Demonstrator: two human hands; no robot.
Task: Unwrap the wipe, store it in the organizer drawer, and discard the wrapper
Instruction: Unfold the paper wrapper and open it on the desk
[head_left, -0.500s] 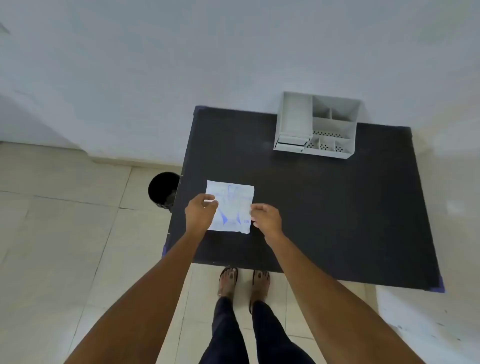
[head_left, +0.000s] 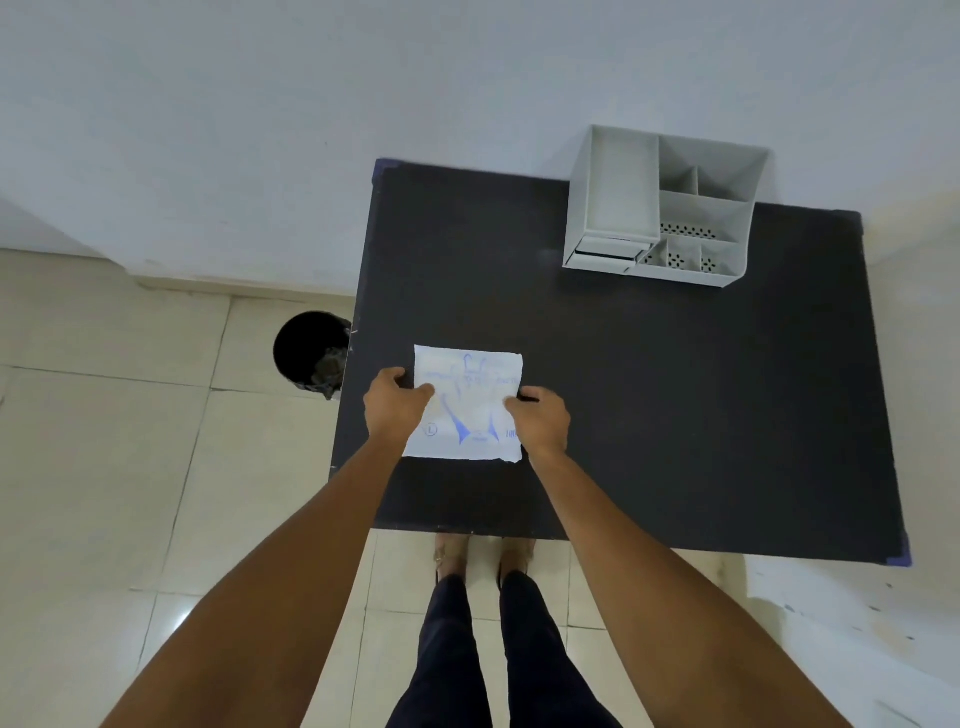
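Head view: at the far left, a black bin (head_left: 311, 349) is seen on the tiled floor (head_left: 104, 441), just beside the left edge of the dark table (head_left: 675, 415). Something crumpled lies inside it; what it is cannot be told. Near the table's left near corner, a flat white square packet (head_left: 470, 402) is held just over or on the tabletop; which cannot be told. It is printed with blue drawings and faint lettering, a circled letter is seen at its near left, and its near right corner is slightly ragged. Its left edge is pinched by the left hand (head_left: 396, 408), thumb on top, fingers curled under. Its right edge is pinched the same way by the right hand (head_left: 540, 421). At the far right, well apart from the packet, a white organizer (head_left: 660, 208) stands against the wall (head_left: 260, 130), with open compartments and a small drawer (head_left: 608, 255) at its near left.
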